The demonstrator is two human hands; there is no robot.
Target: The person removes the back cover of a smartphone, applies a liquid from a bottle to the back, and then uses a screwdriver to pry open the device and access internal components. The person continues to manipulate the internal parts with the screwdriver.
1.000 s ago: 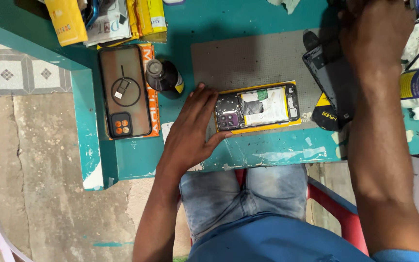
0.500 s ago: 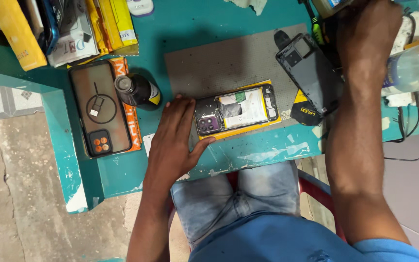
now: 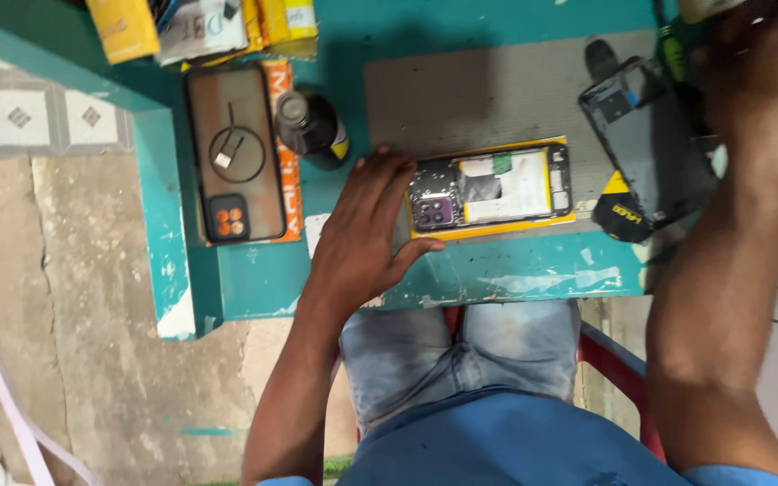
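Teal-painted workbench (image 3: 533, 270) with chipped paint fills the view, seen from above the seated person's knees. Nearest the front edge, the left hand (image 3: 366, 229) lies flat, fingers together, pressing the camera end of the opened phone (image 3: 490, 189), apparently to keep it from sliding on the grey mat (image 3: 479, 99). Just right, a detached back cover (image 3: 646, 148) lies angled on the mat. The right hand (image 3: 763, 85) reaches beyond it; its grip cannot be told. Farther left stand a small dark bottle (image 3: 310, 128) and a cased phone (image 3: 234, 153).
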